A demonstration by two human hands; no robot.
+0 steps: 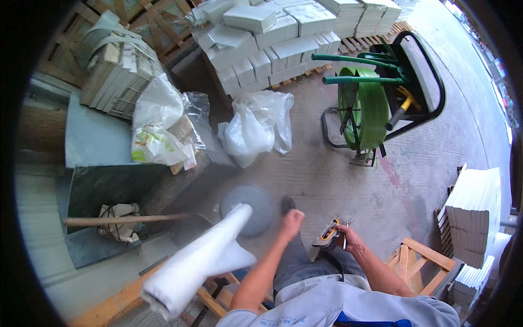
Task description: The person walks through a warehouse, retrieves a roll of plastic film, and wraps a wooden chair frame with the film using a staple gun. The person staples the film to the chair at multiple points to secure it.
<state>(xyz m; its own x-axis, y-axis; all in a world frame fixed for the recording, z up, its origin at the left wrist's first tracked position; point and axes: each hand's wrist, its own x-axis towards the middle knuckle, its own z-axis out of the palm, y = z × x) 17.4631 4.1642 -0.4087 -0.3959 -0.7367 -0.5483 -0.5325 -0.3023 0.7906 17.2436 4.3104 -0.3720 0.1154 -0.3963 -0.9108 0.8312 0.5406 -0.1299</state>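
Observation:
My right hand is closed around a staple gun with a silver body and a yellow-and-black handle, held in front of my waist. To its left, my left hand is curled into a fist, apart from the staple gun. Whether anything is inside that fist is hidden. Left of my left forearm leans a big roll of white wrapping sheet, with a loose flap hanging off its side. Its far end reaches over a round grey base on the floor.
Ahead right stands a black cart with a green strapping coil, green-handled tools and a hammer. White boxes are stacked on pallets beyond clear plastic bags. A wooden crate frame sits near my right elbow.

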